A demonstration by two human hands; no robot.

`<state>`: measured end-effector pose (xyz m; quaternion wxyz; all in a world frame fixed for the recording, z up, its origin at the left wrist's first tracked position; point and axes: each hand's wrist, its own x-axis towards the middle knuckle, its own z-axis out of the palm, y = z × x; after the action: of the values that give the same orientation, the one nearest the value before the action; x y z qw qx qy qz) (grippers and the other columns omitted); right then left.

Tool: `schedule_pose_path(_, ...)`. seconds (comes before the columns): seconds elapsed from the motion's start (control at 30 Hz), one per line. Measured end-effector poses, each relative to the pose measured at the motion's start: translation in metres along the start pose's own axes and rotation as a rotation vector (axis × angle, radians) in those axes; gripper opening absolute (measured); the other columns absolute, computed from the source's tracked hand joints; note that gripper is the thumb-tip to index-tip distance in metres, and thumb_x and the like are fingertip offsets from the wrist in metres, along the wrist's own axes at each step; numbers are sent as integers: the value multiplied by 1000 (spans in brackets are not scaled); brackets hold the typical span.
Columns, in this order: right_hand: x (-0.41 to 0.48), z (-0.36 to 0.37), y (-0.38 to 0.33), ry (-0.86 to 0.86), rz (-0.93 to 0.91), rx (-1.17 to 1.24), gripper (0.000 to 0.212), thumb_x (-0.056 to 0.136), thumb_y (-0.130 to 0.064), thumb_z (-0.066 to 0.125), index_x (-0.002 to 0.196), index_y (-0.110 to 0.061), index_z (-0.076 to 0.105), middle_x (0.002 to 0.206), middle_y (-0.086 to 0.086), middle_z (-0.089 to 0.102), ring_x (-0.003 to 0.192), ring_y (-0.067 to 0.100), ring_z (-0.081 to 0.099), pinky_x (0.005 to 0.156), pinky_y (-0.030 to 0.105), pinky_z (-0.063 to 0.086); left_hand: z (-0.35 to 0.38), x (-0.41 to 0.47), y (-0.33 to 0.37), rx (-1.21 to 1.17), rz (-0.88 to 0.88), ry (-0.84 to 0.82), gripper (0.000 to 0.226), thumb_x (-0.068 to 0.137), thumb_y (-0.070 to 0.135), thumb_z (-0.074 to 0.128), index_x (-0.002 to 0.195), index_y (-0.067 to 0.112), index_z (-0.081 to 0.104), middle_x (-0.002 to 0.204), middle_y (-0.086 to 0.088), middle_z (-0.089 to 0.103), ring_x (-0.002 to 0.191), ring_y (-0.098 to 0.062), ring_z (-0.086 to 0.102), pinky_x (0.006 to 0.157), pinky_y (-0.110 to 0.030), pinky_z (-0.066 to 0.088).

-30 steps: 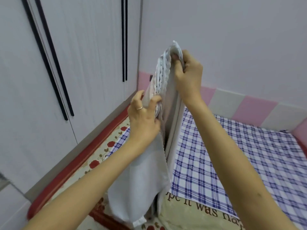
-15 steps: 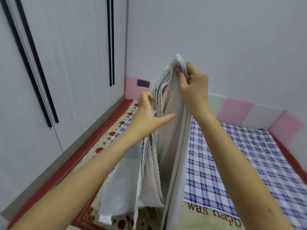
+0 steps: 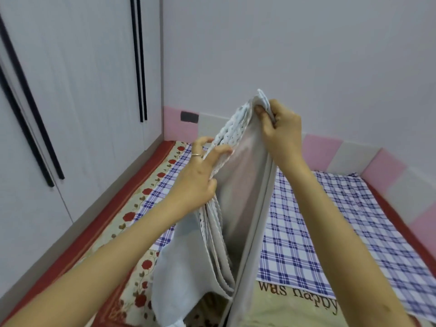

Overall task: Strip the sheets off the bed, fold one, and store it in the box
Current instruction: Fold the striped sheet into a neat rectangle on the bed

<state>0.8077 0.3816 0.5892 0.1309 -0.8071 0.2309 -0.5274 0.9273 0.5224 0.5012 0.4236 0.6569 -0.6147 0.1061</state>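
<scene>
— Where is the grey sheet (image 3: 240,185)?

— Held up above the bed (image 3: 141,204), over its left half, hanging in several folded layers with scalloped white trim along the edges. Its lower end drops toward the near end of the bed.

— And the right hand (image 3: 282,131)?

— At the top of the fold, fingers (image 3: 262,114) curled tight round the bunched corner.

— The left hand (image 3: 200,178)?

— Lower, on the trimmed edges. They run between its thumb and its spread fingers, a loose hold. It wears a ring (image 3: 196,155).

— What lies on the bed?

— A blue checked sheet (image 3: 330,232) spread flat, and at the near end a beige cloth (image 3: 295,308) with lettering. A wardrobe (image 3: 70,90) stands along the bed's left side; pink and grey padded panels (image 3: 320,149) line the walls at its head and right side.
</scene>
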Motion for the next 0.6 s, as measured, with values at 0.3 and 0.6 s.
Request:
schedule_pose_path(0.3, 39, -8, -10, 213, 29, 62, 33, 95, -24, 50, 65, -26, 38, 49, -7, 31, 46, 7, 33, 50, 29, 23, -35, 69, -37, -67, -317, 154, 55, 63, -6, 49, 112, 19, 45, 85, -4, 62, 75, -30, 59, 63, -34, 48)
schedule_pose_path(0.6, 12, -8, 20, 216, 193, 281, 29, 95, -21, 51, 69, -6, 50, 62, -2, 33, 56, 0, 26, 53, 23, 23, 18, 16, -83, 67, -485, 138, 45, 62, -8, 51, 98, 18, 58, 87, -5, 62, 76, -29, 57, 55, -36, 46)
